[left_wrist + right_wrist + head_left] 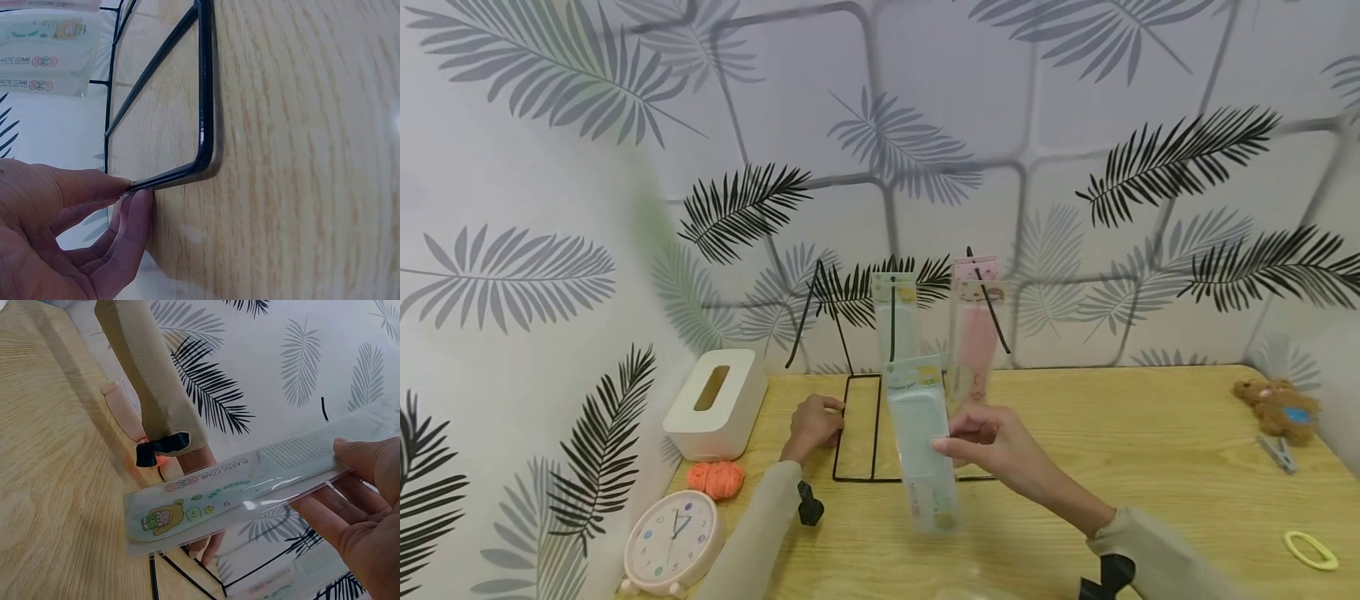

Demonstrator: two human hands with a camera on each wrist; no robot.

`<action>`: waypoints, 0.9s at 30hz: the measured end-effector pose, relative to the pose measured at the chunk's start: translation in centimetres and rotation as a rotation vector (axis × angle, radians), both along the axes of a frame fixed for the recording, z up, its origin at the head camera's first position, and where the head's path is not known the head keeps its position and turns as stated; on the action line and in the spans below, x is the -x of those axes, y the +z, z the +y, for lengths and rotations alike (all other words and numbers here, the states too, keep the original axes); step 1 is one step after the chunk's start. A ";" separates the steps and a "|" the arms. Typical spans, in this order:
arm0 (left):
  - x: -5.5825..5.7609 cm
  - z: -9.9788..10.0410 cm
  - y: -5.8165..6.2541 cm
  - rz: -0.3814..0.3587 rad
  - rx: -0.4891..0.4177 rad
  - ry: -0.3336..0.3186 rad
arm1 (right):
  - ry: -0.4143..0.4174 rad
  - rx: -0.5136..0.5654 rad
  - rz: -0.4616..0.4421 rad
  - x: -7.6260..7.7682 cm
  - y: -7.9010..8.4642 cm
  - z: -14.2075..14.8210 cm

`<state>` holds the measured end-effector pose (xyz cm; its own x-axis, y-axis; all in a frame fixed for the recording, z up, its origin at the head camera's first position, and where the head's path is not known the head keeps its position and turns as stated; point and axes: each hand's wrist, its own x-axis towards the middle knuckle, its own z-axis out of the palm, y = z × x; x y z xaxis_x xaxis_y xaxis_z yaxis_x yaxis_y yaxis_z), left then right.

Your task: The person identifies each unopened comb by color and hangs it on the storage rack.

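My left hand (812,425) pinches the left side of the base of a black wire display rack (205,81) between thumb and fingers. My right hand (992,446) holds a light green plastic comb in a clear packet (919,425) by its right edge, in front of the rack. The packet's lettering, "PLASTIC COMB", and a cartoon figure show in the right wrist view. Behind it, another green comb packet (895,312) hangs on the rack's middle hook. Pink comb packets (977,333) hang on the right hook.
To the left stand a white tissue box (741,408), an orange yarn bundle (716,479) and a pink alarm clock (672,540). On the right lie a brown plush toy (1281,408), a grey clip (1277,454) and a yellow oval ring (1310,552). A leaf-patterned wall backs the table.
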<state>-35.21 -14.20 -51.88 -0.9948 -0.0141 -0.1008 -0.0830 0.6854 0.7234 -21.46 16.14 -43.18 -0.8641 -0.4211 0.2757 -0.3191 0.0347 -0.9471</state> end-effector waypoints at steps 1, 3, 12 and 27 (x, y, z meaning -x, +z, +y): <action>0.0 0.0 0.0 0.000 0.001 0.000 | 0.002 -0.001 -0.004 0.1 -0.1 -0.4; 0.0 0.0 -0.1 0.001 0.005 0.001 | -0.008 -0.015 -0.009 0.2 -0.2 -1.0; 0.1 0.0 0.1 -0.006 0.005 0.008 | -0.034 0.061 -0.061 1.0 -1.2 -2.9; 0.2 0.0 0.0 -0.013 0.009 0.007 | -0.150 0.045 -0.015 3.6 -2.0 -3.9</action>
